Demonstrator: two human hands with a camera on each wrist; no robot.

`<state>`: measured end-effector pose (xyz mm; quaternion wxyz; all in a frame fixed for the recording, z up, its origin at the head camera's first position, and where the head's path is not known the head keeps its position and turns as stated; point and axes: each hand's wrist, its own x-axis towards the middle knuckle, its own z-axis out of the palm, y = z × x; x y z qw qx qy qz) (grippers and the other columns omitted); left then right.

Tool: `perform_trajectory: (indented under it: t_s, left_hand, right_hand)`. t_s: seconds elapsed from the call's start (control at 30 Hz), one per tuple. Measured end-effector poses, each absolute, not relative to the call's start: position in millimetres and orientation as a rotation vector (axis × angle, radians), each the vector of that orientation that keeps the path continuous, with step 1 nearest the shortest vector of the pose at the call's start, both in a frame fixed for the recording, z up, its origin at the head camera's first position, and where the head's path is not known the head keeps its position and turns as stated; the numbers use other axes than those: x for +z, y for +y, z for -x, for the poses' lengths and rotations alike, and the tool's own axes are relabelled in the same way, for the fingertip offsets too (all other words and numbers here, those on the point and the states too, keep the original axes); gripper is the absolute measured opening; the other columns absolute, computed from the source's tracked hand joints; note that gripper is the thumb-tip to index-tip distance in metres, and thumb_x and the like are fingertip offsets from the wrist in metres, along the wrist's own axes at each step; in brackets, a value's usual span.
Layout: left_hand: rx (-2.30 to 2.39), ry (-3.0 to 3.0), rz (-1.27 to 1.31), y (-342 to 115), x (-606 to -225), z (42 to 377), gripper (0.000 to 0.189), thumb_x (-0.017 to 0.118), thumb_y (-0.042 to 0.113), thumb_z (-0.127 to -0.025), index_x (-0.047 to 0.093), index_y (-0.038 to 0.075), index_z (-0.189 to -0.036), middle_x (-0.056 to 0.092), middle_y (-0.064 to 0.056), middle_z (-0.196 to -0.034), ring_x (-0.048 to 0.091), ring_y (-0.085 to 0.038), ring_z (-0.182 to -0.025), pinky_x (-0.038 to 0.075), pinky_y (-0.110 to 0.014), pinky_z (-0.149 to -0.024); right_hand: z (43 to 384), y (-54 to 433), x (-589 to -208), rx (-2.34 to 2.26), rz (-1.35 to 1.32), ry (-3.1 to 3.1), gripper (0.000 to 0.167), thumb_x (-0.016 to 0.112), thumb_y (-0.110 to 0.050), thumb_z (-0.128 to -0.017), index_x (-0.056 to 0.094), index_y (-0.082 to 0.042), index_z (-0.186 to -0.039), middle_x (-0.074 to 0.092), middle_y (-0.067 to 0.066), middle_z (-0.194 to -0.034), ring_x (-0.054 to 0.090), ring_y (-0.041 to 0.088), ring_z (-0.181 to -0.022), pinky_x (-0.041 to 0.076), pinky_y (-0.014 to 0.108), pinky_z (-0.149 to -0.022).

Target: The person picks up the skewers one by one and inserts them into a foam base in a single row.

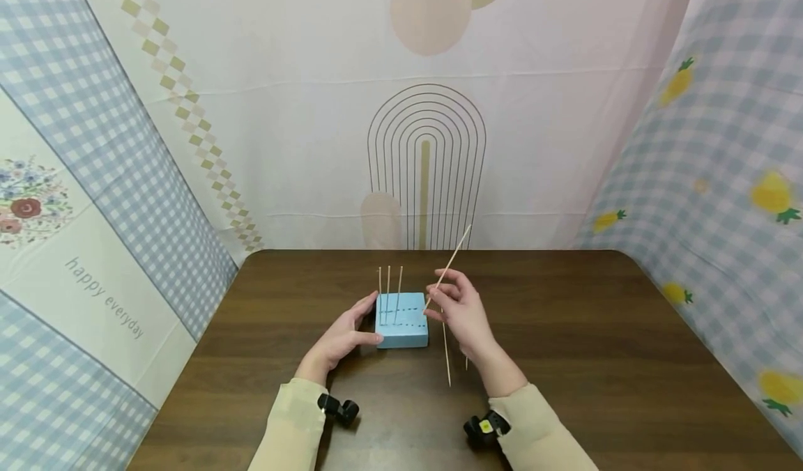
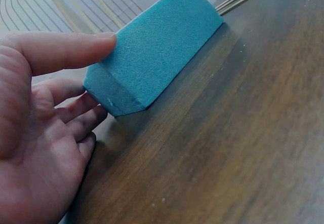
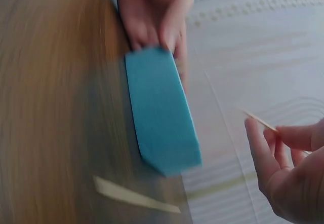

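Observation:
A light blue foam block [image 1: 403, 340] lies on the table with rows of dark marks across its top. Three thin wooden skewers [image 1: 388, 286] stand upright in its left part. My left hand [image 1: 339, 336] holds the block's left side; in the left wrist view the thumb [image 2: 76, 49] presses near one corner, with the other fingers around the end. Right of the block, my right hand [image 1: 465, 318] pinches another wooden skewer [image 1: 459, 246], tilted with its upper end to the right. Its lower tip [image 3: 253, 116] is apart from the block in the right wrist view.
A few loose skewers [image 1: 447, 359] lie on the brown wooden table [image 1: 564, 359] beneath and beside my right hand. Patterned cloth [image 1: 301, 143] hangs behind the table and along both sides.

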<state>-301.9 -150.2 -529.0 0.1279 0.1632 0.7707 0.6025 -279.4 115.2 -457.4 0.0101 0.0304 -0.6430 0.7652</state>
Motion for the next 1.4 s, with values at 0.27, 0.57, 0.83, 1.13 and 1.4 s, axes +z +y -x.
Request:
perform_trajectory:
  t_s: [0.27,0.57,0.83,1.13,1.4]
  left_hand:
    - [1.748,2.250,-0.472,-148.4,-527.2,301.8,0.098,0.084,0.012,-0.088,0.029,0.008,-0.170,0.024,-0.012,-0.176,0.017,-0.034,-0.163,0.015,-0.059,-0.128]
    - [1.758,2.237,-0.474,-148.9,-527.1,302.1,0.098,0.083,0.011,-0.089,0.028,0.006,-0.170,0.022,-0.013,-0.177,0.015,-0.034,-0.163,0.014,-0.058,-0.128]
    - [1.751,2.238,-0.486,-147.7,-525.8,301.9,0.098,0.082,0.011,-0.088,0.028,0.006,-0.170,0.021,-0.014,-0.177,0.014,-0.035,-0.163,0.013,-0.057,-0.129]
    - [1.749,2.243,-0.492,-147.0,-525.7,301.4,0.098,0.082,0.010,-0.088,0.028,0.005,-0.169,0.022,-0.014,-0.177,0.014,-0.034,-0.163,0.013,-0.056,-0.129]
    - [1.745,2.245,-0.479,-147.7,-526.7,301.6,0.098,0.082,0.010,-0.088,0.028,0.006,-0.170,0.022,-0.013,-0.177,0.013,-0.033,-0.163,0.012,-0.055,-0.129]
  right_hand:
    - [279.9,89.5,-470.2,2.381,-0.150,-2.047,0.023,0.063,0.000,-0.106,0.065,-0.001,-0.129,0.064,0.028,-0.125,0.066,0.037,-0.114,0.062,0.046,-0.089]
    - [279.4,84.8,-477.8,2.332,-0.228,-2.112,0.021,0.064,-0.001,-0.106,0.067,-0.002,-0.127,0.066,0.026,-0.123,0.067,0.033,-0.111,0.062,0.044,-0.089]
    - [277.4,82.6,-478.1,2.298,-0.241,-2.161,0.021,0.065,-0.004,-0.107,0.067,0.002,-0.126,0.069,0.022,-0.121,0.066,0.029,-0.109,0.062,0.045,-0.089]
    - [276.7,83.8,-478.4,2.273,-0.259,-2.197,0.018,0.067,-0.006,-0.106,0.071,0.000,-0.123,0.070,0.018,-0.120,0.066,0.026,-0.107,0.062,0.047,-0.091]
    - [275.6,84.7,-477.2,2.155,-0.277,-2.296,0.017,0.071,-0.009,-0.104,0.073,-0.001,-0.119,0.072,0.014,-0.117,0.068,0.025,-0.103,0.063,0.042,-0.088]
